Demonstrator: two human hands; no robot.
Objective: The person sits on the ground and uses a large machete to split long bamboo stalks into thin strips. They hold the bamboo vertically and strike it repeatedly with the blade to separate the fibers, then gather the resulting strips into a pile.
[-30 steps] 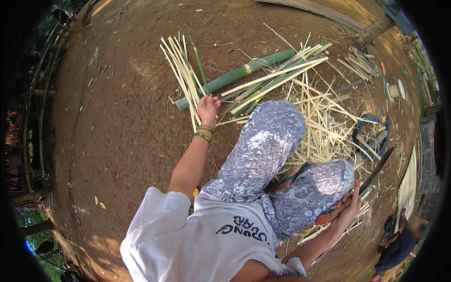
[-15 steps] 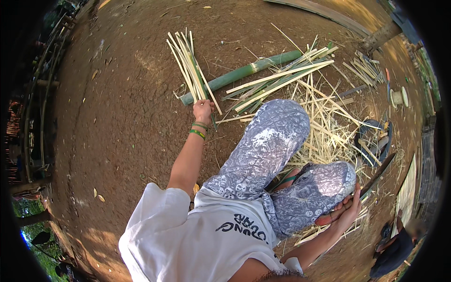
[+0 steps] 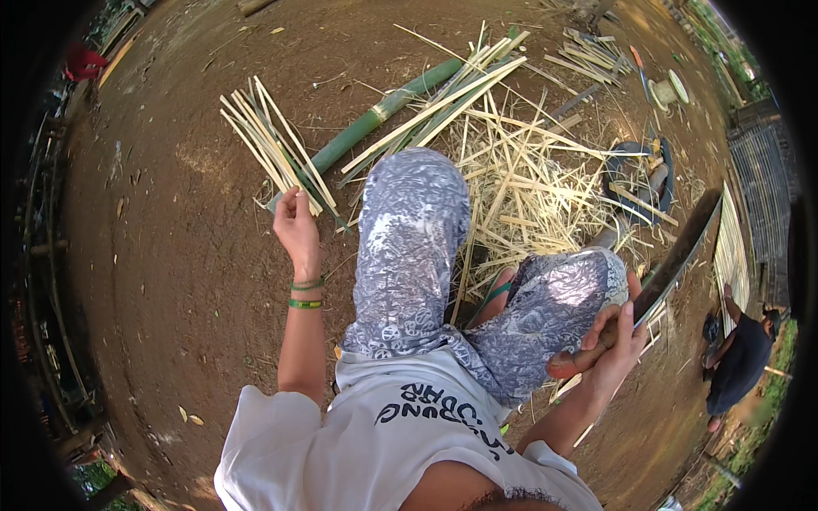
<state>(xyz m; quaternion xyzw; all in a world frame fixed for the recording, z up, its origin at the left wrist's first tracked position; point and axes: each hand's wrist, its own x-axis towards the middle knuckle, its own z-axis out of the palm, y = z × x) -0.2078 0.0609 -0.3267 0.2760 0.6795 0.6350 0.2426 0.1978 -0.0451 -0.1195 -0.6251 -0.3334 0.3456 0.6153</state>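
My left hand [image 3: 296, 228] is at the near end of a fanned bundle of split bamboo strips [image 3: 256, 140] lying on the soil. Its fingers are pinched together against the strip ends; whether they grip a strip cannot be made out. At the right, beside my bent knee, my right hand [image 3: 620, 345] wraps round the wooden handle of a machete [image 3: 682, 255]. The dark, broad blade points away to the upper right. Under the strips lies a green bamboo pole [image 3: 349, 136], slanting away to the right.
More bamboo strips [image 3: 456, 94] lie across the pole, and a pile of thin pale slivers [image 3: 511, 192] spreads beyond my knees. Sandals [image 3: 629, 162], a spool [image 3: 669, 90] and a short strip stack [image 3: 588, 58] are farther right. Another person [image 3: 740, 362] crouches at the far right.
My view has swung, shifting the scene left. My left hand has slid back to the side of the strip bundle, whose near ends now show beside it. The machete stays in my right hand.
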